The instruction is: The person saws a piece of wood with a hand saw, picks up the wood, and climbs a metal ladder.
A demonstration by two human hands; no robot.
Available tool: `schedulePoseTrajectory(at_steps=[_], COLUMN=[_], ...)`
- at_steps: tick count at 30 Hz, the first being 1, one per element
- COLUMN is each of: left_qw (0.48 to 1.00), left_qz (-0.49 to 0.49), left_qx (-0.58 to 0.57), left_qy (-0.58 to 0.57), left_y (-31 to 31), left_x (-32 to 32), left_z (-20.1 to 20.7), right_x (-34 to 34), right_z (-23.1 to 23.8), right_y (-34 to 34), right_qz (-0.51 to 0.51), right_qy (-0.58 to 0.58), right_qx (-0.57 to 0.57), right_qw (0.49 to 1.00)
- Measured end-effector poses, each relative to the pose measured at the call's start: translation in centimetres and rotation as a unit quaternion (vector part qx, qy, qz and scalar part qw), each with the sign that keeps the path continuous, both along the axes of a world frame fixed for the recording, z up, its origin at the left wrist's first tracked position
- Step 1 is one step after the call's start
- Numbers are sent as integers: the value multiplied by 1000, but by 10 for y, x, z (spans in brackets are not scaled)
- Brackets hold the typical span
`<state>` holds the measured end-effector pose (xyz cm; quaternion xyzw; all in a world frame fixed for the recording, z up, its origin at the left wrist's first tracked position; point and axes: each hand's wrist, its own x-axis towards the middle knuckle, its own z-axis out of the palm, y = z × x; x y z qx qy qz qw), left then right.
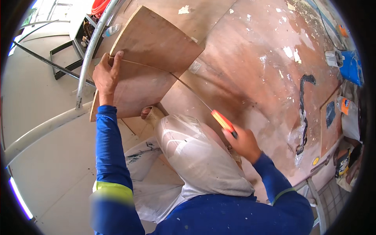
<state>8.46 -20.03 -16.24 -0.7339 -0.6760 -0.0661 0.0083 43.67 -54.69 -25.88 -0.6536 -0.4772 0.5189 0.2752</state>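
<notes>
A brown plywood board lies ahead of me to the left, with a thin line running across it from its left edge. My left hand is closed on that edge where the line meets it, thumb on top. The near part of the board reaches back toward my foot. My right hand grips the orange and yellow handle of a hand saw. Its blade, seen edge-on as a thin line, slants up and left into the board's right side.
A metal tube frame curves along the left. Behind it are a plastic bottle and an orange coil. The stained wooden floor bears a black strip. A blue container and bags sit far right.
</notes>
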Motion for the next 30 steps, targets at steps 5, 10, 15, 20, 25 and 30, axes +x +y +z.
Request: schedulePoseTrajectory(at_steps=[5,10,15,20,25,30], left_qw=[1000,1000,1000,1000,1000,1000], left_qz=[-4,-5,-13,5,4,12], left_qx=[-9,14,14,9,7,6], left_qy=[-10,-16,-6,-5,-2,-13], left_y=[6,-4,-4,2,-1,-2], left_x=[7,-16,4,-2,-13,5], left_z=[-15,-2,-4,-8,-6,-4], right_x=[-110,-52,3,-66,-42,19], right_z=[-128,-99,-31,-127,-64,-22], right_y=[168,61,-5,92,63,-32], right_qz=[15,78,10,64,71,70], right_qy=[7,-17,2,-33,-30,-16], right_qx=[11,50,-18,-15,69,-65], right_qw=[1000,996,1000,997,995,995])
